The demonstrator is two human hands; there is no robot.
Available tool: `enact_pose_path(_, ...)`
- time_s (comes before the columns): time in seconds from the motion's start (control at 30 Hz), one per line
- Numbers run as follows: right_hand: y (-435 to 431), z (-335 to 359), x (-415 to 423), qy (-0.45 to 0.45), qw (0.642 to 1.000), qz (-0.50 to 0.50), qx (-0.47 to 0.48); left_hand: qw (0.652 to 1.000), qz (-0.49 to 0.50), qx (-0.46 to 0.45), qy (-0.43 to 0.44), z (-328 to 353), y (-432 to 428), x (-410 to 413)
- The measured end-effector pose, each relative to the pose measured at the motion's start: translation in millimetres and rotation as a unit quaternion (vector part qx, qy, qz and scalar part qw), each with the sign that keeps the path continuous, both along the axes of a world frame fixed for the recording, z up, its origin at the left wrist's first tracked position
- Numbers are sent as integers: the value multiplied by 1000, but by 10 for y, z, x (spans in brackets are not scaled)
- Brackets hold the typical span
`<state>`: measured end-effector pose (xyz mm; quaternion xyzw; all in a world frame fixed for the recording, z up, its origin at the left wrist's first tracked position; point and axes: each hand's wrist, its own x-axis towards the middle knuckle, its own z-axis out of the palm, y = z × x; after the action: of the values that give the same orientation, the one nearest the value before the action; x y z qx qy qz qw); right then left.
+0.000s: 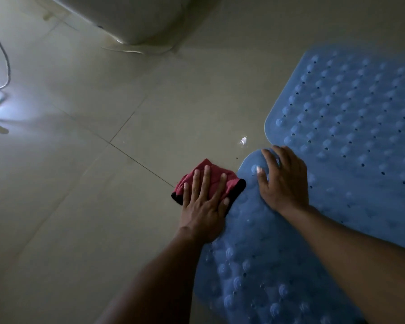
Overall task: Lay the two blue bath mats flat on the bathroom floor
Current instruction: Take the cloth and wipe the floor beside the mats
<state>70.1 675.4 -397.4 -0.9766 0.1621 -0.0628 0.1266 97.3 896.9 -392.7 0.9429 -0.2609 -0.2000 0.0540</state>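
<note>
Two blue rubber bath mats with bumps and small holes lie on the tiled floor at the right. The far mat (pixel 351 127) is spread flat. The near mat (pixel 255 265) runs toward me, its far corner overlapping the far mat's edge. My right hand (pixel 283 178) presses palm-down, fingers apart, on that far corner of the near mat. My left hand (pixel 204 204) lies flat with fingers spread on a folded red cloth (pixel 211 176) that rests on the floor against the near mat's left edge.
A white toilet base (pixel 131 22) stands at the top centre. A thin cable (pixel 6 59) trails along the floor at the far left near a bright glare. A small white scrap (pixel 243 140) lies on the tiles beyond the cloth.
</note>
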Motion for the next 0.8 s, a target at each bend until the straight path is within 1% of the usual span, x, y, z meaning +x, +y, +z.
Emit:
enact_pose_path(0.13,-278,47,224,-28,1000,-14,-7,999,-45,-3,-7,16,-288,280)
enact_pose_path(0.27,-575,34,487,-32,999,-24,-18,998,-69,0,-10,-17,-486,500)
enact_pose_path(0.37,-745,14,689,-44,998,-42,-17,998,-59,-21,-13,-9,-824,713)
enact_pose_path(0.53,-1127,-9,1008,-52,996,-66,-18,999,-13,-50,-2,-4,-1632,1156)
enact_pose_path(0.63,-1470,-19,1176,-39,995,-78,-44,998,6,-58,-7,-17,-1922,1376)
enact_pose_path(0.8,-2105,12,1478,29,992,-108,-50,999,13,-52,2,19,-2212,1615)
